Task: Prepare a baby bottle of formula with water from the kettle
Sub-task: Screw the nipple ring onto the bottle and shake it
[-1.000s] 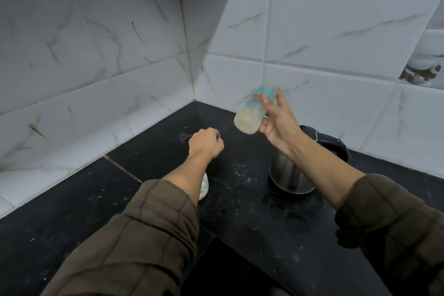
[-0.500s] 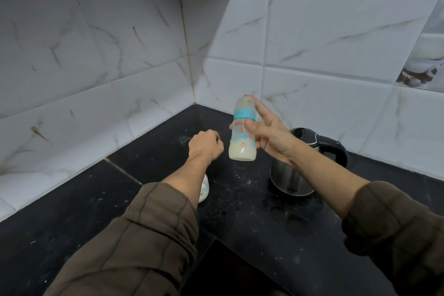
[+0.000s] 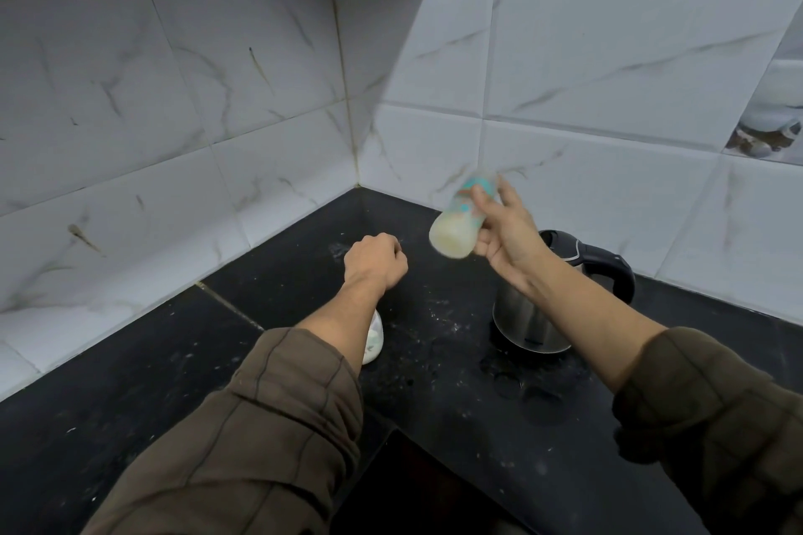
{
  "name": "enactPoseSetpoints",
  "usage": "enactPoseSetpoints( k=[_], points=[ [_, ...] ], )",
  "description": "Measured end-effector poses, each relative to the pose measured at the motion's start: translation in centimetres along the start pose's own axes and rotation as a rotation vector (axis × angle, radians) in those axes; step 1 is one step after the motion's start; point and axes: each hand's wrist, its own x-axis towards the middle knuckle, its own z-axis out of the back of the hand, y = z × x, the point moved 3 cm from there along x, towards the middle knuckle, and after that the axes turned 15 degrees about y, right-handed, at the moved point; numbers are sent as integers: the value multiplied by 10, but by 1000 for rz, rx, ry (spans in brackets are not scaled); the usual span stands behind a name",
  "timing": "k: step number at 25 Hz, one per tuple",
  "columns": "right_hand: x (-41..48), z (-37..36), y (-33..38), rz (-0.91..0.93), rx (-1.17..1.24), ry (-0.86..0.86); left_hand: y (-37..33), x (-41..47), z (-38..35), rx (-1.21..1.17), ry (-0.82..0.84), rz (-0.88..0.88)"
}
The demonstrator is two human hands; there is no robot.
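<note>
**Two risks with the bottle in mid-air**

Nearest, a small white container (image 3: 374, 339) stands on the black countertop (image 3: 130, 382), half hidden behind the left forearm. A careless drop of that arm could knock it over. Beyond it the left hand (image 3: 376, 258) hovers over the counter, clenched into a fist with nothing visible inside. To the right the kettle (image 3: 519, 317) sits under the right forearm, where a low elbow could bump it, and its water may be hot. Farther off, the right hand (image 3: 508, 230) grasps the baby bottle (image 3: 454, 230) around its body. The bottle is tilted and blurred, with pale formula at the lower end and the teal collar toward the tiled wall (image 3: 608, 56). A loose collar could spray formula, and a slack grip could send the bottle into the tiles.
</note>
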Motion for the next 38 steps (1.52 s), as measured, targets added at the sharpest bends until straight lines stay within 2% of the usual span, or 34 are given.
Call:
enactPoseSetpoints(
  k=[2, 4, 6, 7, 10, 11, 13, 15, 19, 20, 23, 25, 27, 28, 29, 33, 34, 38],
  points=[
    [1, 5, -4, -77, 7, -101, 1, 1, 0, 4, -1, 2],
    [-5, 1, -14, -264, -70, 14, -1, 1, 0, 13, -1, 2],
    [-11, -5, -22, -350, -145, 165, -4, 2, -2, 21, 8, 4],
    [-10, -5, -23, -339, -148, 166, -5, 2, -2, 24, 13, 3],
    [-5, 2, -22, -275, -23, -29, -4, 5, -4, 20, 20, -3],
    [-4, 1, -22, -299, -19, -30, -3, 5, -4, 21, 20, -2],
    [-6, -4, -24, -369, -117, 112, -4, 6, -4, 23, 20, 1],
    [-7, -7, -25, -345, -159, 200, -5, 6, -4, 25, 13, -1],
    [2, -3, -15, -249, -35, -6, -1, 6, -1, 21, -4, 5],
    [1, -3, -15, -286, -67, 28, -1, 6, -1, 17, -3, 10],
    [-6, -6, -24, -383, -235, 296, -1, 8, -1, 17, -2, 10],
    [-5, -5, -21, -327, -205, 272, -2, 7, 0, 14, -11, 10],
    [-1, -1, -12, -214, -89, 69, -2, 7, 0, 16, -12, 8],
    [0, 1, -10, -195, -51, 5, -2, 7, -1, 17, -10, 5],
    [1, 1, -9, -204, -59, 12, -3, 7, -1, 16, -7, 4],
    [-8, -4, -16, -349, -250, 383, -9, 6, -2, 14, 2, -5],
    [-9, -5, -14, -327, -245, 386, -9, 6, -2, 13, 0, -7],
    [0, -2, 5, 6, 12, 33, -7, 4, 0, 17, -7, -6]
  ],
)
